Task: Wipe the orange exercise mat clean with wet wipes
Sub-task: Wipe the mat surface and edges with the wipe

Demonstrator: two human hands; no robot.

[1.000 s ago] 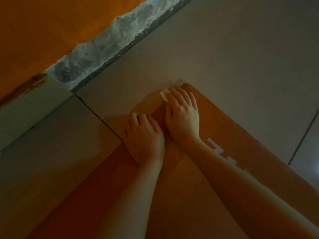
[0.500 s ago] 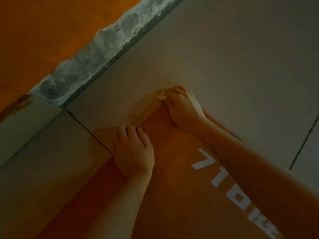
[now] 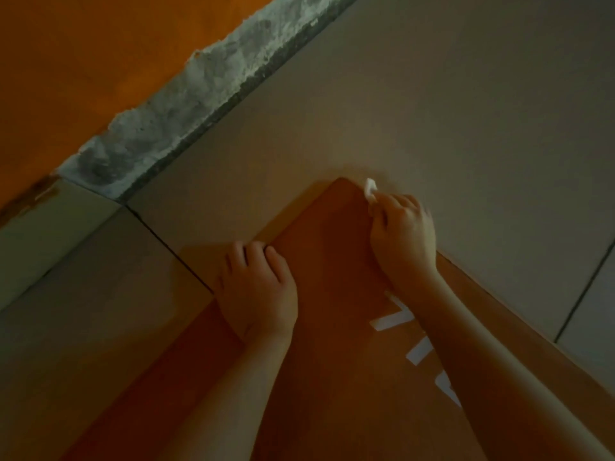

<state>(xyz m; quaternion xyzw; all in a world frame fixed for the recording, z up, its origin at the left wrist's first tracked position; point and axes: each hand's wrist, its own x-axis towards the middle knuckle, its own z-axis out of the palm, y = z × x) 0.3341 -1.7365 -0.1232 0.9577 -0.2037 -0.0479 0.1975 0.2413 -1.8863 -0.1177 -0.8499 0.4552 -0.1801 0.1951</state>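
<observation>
Two hands, one wipe and one orange mat on a tiled floor.
The flat, smooth mat (image 3: pixel 332 287) lies on pale floor tiles (image 3: pixel 432 111), its rounded corner pointing away, with white print on its surface. The right hand (image 3: pixel 404 237) pinches a small crumpled white wipe (image 3: pixel 370 191) at the mat's far edge. The left hand (image 3: pixel 258 294) rests on the left edge, fingers bent; whether it grips cannot be told.

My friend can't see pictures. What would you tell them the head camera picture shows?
A person's right hand pinches a small white wet wipe by the far corner of an orange exercise mat lying on a grey tiled floor. Their left hand rests on the mat's left edge, and white lettering shows beside the right forearm.
</observation>
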